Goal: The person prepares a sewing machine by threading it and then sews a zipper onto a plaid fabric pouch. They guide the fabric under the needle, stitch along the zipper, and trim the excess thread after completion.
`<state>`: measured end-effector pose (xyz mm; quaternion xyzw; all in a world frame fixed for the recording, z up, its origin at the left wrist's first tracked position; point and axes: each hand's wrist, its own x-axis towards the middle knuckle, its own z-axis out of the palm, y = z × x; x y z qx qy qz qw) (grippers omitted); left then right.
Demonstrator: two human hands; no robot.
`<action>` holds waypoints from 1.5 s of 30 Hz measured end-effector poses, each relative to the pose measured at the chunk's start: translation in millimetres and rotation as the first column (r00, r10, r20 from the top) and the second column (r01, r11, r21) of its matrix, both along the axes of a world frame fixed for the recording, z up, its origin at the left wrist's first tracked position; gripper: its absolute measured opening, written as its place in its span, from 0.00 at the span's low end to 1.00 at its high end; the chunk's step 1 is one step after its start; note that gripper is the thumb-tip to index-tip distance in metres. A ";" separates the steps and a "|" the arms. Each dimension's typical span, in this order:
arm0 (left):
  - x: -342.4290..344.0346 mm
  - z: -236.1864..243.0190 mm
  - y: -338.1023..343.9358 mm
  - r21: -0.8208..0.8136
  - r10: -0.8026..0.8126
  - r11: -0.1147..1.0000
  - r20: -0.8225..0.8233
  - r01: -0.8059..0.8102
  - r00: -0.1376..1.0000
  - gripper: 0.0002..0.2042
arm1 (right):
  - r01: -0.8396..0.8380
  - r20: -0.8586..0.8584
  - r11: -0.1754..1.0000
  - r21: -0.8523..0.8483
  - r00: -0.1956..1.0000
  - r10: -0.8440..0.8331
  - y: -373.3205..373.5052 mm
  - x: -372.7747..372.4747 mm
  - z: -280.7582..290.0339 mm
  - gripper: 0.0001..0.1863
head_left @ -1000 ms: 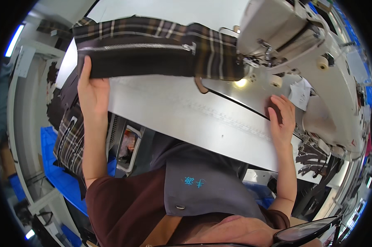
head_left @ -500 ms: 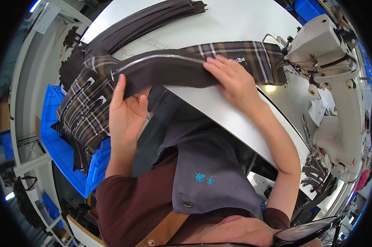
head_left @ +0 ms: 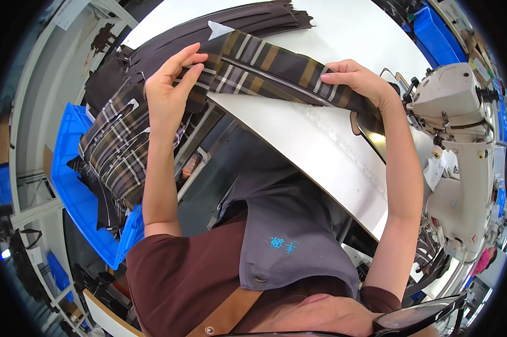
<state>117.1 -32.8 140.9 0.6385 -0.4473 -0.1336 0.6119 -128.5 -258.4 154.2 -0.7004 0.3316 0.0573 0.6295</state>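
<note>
A long plaid fabric strip with a metal zipper lies raised diagonally over the table's near edge, plaid face up. My left hand holds its upper left end, fingers curled and thumb at the edge. My right hand pinches the right part, thumb on the plaid and other fingers partly hidden, near the sewing machine. Under and left of my left hand, a pile of plaid pieces overhangs a blue bin.
A white worktable has long dark fabric strips along its back left. A second blue bin stands beyond the back right. A metal shelving frame runs along the left, and someone in pink shows at the far right.
Both hands have risen, and my right hand has shifted right along the strip. The strip has turned: the plaid zipper face now shows instead of the plain dark band seen earlier.
</note>
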 end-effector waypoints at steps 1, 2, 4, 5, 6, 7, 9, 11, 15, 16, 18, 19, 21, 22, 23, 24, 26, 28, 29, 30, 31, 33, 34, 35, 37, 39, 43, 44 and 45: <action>3.4 -1.8 -1.8 0.000 -0.006 1.000 -0.012 0.006 1.000 0.15 | 0.020 -0.013 0.999 -0.025 1.000 -0.020 -1.7 -1.4 -2.9 0.16; 7.2 -3.9 -3.7 -0.001 -0.012 1.000 -0.024 0.012 1.000 0.14 | 0.039 -0.025 0.998 -0.051 0.999 -0.041 -1.6 -1.0 -4.5 0.16; 15.8 -7.9 -8.7 0.031 0.036 0.999 0.103 -0.039 0.994 0.15 | -0.003 -0.001 1.000 0.013 1.000 0.003 4.4 2.4 4.7 0.16; 18.8 -8.1 -10.4 0.046 0.062 0.996 0.242 -0.075 0.968 0.17 | -0.024 0.007 0.999 0.043 1.000 0.024 5.0 3.5 6.1 0.16; 22.2 -7.7 -13.5 0.056 0.083 0.992 0.379 -0.112 0.922 0.18 | -0.045 0.017 0.996 0.072 0.999 0.044 5.3 4.4 7.2 0.16; 23.9 -6.9 -18.8 0.044 0.092 0.991 0.446 -0.124 0.890 0.19 | -0.036 0.007 0.997 0.062 0.999 0.035 6.0 4.6 7.8 0.15; 27.1 -3.2 -27.2 0.105 0.063 0.984 0.540 -0.141 0.839 0.21 | -0.019 -0.010 0.999 0.042 1.000 0.020 6.1 4.4 8.3 0.14; 34.5 -0.3 -36.5 0.140 0.018 0.981 0.615 -0.132 0.788 0.24 | -0.012 -0.006 0.999 0.034 1.000 0.012 4.8 3.6 6.4 0.14; 33.9 1.1 -58.1 0.196 -0.076 0.974 0.758 -0.115 0.647 0.29 | -0.047 0.012 0.999 -0.024 0.999 0.047 8.1 2.7 8.2 0.13; 31.8 1.1 -63.4 0.209 -0.105 0.972 0.794 -0.106 0.598 0.30 | -0.060 0.021 0.998 -0.035 0.998 0.061 9.7 1.1 9.5 0.13; 28.1 10.3 -70.3 0.249 -0.190 0.967 0.856 -0.061 0.481 0.19 | -0.071 0.051 0.996 -0.048 0.996 0.073 18.5 -3.8 13.4 0.13; 26.1 18.6 -68.1 0.273 -0.228 0.960 0.894 -0.066 0.387 0.16 | -0.071 0.064 0.996 -0.055 0.995 0.074 26.3 -4.5 19.1 0.12; 14.7 44.4 -55.1 0.369 -0.349 0.929 0.905 -0.042 0.243 0.09 | -0.043 0.116 0.876 -0.481 0.987 0.112 54.5 -23.0 14.2 0.09; 1.3 60.9 -41.7 0.439 -0.430 0.898 0.882 -0.007 0.194 0.06 | 0.034 0.221 0.613 -0.790 0.947 0.232 69.9 -39.4 -2.0 0.10; -15.3 80.1 -21.4 0.569 -0.564 0.821 0.792 0.051 0.233 0.05 | 0.031 0.147 0.401 -0.916 0.954 0.261 91.3 -50.0 0.7 0.14; -30.9 96.1 -1.5 0.680 -0.684 0.723 0.682 0.119 0.259 0.03 | 0.013 0.057 0.163 -0.987 0.962 0.267 115.1 -62.7 4.2 0.20; -48.9 113.4 23.4 0.745 -0.954 0.298 0.216 0.596 0.207 0.03 | -0.024 0.003 0.183 -0.983 0.989 0.148 150.2 -88.9 -2.0 0.20; -59.3 104.7 29.8 0.571 -0.969 -0.036 -0.220 0.820 0.111 0.05 | -0.074 -0.050 0.304 -0.950 0.995 0.086 172.8 -110.0 -8.5 0.25; -68.0 87.2 32.4 0.553 -0.991 0.096 -0.024 0.827 0.131 0.10 | -0.061 -0.038 0.325 -0.944 0.996 0.078 177.7 -116.6 -12.4 0.26; -78.3 70.8 32.1 0.537 -0.955 0.288 0.219 0.793 0.198 0.12 | -0.045 -0.019 0.346 -0.937 0.997 0.077 180.7 -121.6 -13.6 0.26; -84.5 54.9 25.3 0.551 -0.890 0.386 0.432 0.740 0.144 0.18 | 0.021 0.048 0.356 -0.934 0.997 0.068 180.3 -128.9 -13.9 0.26; -97.7 34.8 9.0 0.564 -0.780 0.495 0.624 0.661 0.052 0.29 | 0.151 0.183 0.373 -0.915 0.982 0.052 168.7 -145.7 -15.9 0.25; -106.3 29.8 2.0 0.592 -0.778 0.503 0.628 0.629 0.032 0.34 | 0.200 0.208 0.265 -0.943 0.978 0.001 156.7 -150.3 -18.1 0.24; -112.1 25.1 -4.0 0.618 -0.776 0.514 0.631 0.595 0.013 0.39 | 0.237 0.225 0.249 -0.939 0.971 -0.077 144.1 -152.7 -18.7 0.23; -118.0 12.1 -20.2 0.664 -0.773 0.487 0.630 0.568 -0.072 0.45 | 0.242 0.207 0.189 -0.952 0.960 -0.187 122.7 -158.7 -23.5 0.23; -130.3 5.5 -26.6 0.692 -0.772 0.471 0.623 0.546 -0.123 0.48 | 0.182 0.149 0.117 -0.976 0.959 -0.241 105.5 -164.5 -35.3 0.23; -184.0 -19.6 -7.4 0.533 -0.676 0.651 0.731 0.540 0.093 0.46 | 0.040 -0.012 0.159 -0.987 0.950 -0.313 84.8 -187.7 -37.7 0.23; -199.1 -31.6 -3.3 0.470 -0.580 0.736 0.809 0.487 0.095 0.44 | 0.065 0.016 0.146 -0.987 0.949 -0.314 81.3 -188.7 -38.4 0.23; -212.8 -36.4 -0.8 0.431 -0.555 0.757 0.821 0.491 0.135 0.44 | 0.088 0.043 0.130 -0.988 0.949 -0.312 77.4 -189.9 -39.3 0.23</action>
